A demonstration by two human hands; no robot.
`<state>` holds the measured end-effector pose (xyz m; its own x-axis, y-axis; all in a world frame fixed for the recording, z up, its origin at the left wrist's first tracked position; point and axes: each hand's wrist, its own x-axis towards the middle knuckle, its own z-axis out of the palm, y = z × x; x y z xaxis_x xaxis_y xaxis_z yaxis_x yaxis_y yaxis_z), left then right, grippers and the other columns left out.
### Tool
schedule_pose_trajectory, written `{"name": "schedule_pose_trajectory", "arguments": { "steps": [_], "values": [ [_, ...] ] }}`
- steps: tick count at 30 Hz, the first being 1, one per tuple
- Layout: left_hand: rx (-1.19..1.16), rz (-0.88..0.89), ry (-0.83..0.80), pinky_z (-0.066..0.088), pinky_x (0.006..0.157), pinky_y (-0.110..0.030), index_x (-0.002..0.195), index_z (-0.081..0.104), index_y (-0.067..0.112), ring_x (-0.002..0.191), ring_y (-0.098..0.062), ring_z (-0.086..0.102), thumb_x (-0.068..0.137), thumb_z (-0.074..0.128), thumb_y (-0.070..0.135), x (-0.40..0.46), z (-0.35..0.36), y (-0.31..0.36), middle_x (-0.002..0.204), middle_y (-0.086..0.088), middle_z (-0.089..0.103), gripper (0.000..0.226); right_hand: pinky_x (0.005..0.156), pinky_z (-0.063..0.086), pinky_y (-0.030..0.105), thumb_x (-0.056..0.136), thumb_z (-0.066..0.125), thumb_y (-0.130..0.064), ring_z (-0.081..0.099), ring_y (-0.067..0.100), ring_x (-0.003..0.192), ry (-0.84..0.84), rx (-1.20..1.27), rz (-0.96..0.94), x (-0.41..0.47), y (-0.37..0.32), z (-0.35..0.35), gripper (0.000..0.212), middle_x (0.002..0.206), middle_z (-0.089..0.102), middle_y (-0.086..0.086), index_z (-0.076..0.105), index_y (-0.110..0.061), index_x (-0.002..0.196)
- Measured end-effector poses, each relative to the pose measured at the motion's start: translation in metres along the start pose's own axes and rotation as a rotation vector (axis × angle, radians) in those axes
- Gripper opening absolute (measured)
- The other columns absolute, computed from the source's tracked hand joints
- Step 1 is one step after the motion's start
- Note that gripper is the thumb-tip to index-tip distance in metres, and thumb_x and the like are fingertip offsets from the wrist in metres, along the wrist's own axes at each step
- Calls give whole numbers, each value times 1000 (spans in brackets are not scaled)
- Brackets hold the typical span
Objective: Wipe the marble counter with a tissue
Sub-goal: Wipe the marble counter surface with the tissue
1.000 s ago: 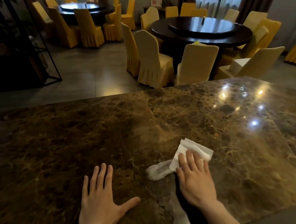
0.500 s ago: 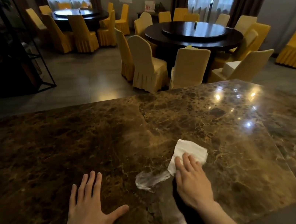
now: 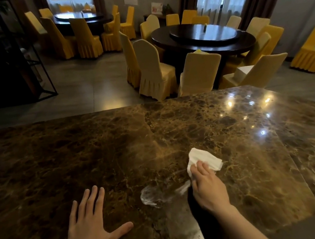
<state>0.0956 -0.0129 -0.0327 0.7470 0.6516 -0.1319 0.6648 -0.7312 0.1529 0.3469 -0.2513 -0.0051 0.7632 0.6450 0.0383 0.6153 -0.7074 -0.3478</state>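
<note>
A dark brown marble counter with gold veins fills the lower half of the view. My right hand presses a folded white tissue against the marble, fingers on top of its near edge. A pale wet smear lies on the counter just left of that hand. My left hand rests flat on the marble with its fingers spread, holding nothing, well to the left of the smear.
Beyond the counter's far edge stand a round dark dining table ringed by yellow-covered chairs, and a second such table further back. A black metal shelf frame stands at the left. Ceiling lights reflect on the counter's right part.
My right hand has slid the tissue a little forward and to the right, leaving the wet smear behind it. My left hand stays flat on the counter.
</note>
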Motion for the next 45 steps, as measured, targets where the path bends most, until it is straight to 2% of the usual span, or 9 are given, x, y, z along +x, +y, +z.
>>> {"name": "schedule_pose_trajectory", "arguments": {
  "steps": [6,10,13,19,26,29,34,41,45],
  "values": [
    [-3,5,10,-12,130,-47,158,-22,30,155,-12,-26,51,8,116,1,-1,0,170,9,-23,141,81,56,33,80,73,-10,64,15,110,-25,91,-290,-35,-13,-8,24,115,73,-12,77,-28,95],
    [-11,5,8,-11,131,-47,158,-22,30,155,-12,-26,52,8,116,0,-1,1,170,9,-23,140,71,51,24,63,75,7,68,10,83,99,363,-132,-24,-3,-22,40,88,75,-8,78,-26,85],
    [-1,4,1,-10,131,-48,158,-22,29,155,-12,-27,52,8,115,1,-3,1,169,9,-24,140,80,52,33,80,71,6,66,22,94,319,328,59,5,11,-28,32,102,70,1,76,-16,102],
    [-25,6,0,-10,131,-48,160,-19,29,154,-11,-27,51,9,116,-2,-5,2,169,10,-24,142,124,12,45,103,47,-16,18,30,151,61,-20,-45,-1,30,6,46,161,33,11,45,-12,149],
    [3,-3,-20,-10,131,-48,159,-22,29,155,-12,-27,50,6,116,-2,-6,1,169,9,-25,142,123,15,31,97,39,-25,15,4,151,-199,132,-434,-36,29,0,53,162,28,-14,44,-32,149],
    [11,-2,-26,-11,131,-47,158,-24,29,154,-12,-27,49,4,116,-2,-7,3,169,9,-26,142,121,27,40,97,47,-13,24,16,150,-86,92,-275,-17,62,-14,53,161,34,-6,47,-30,147],
    [13,-6,-35,-11,131,-47,157,-25,30,155,-12,-27,47,2,116,-1,-9,4,170,8,-24,142,123,11,39,100,45,-11,12,26,153,12,73,50,8,57,-15,51,164,25,5,42,-21,151],
    [-9,-6,-34,-9,131,-48,157,-23,29,156,-13,-23,46,3,116,-1,-8,4,172,8,-19,143,123,-1,29,92,32,-35,-1,3,152,-174,77,-343,-45,0,15,62,164,15,-20,31,-39,153],
    [-1,-6,-50,-10,131,-48,155,-27,29,155,-13,-26,45,1,116,-1,-10,5,171,7,-22,143,122,15,35,102,38,-26,7,16,153,-13,40,82,-14,47,-16,54,167,18,-1,30,-29,155]
  ]
}}
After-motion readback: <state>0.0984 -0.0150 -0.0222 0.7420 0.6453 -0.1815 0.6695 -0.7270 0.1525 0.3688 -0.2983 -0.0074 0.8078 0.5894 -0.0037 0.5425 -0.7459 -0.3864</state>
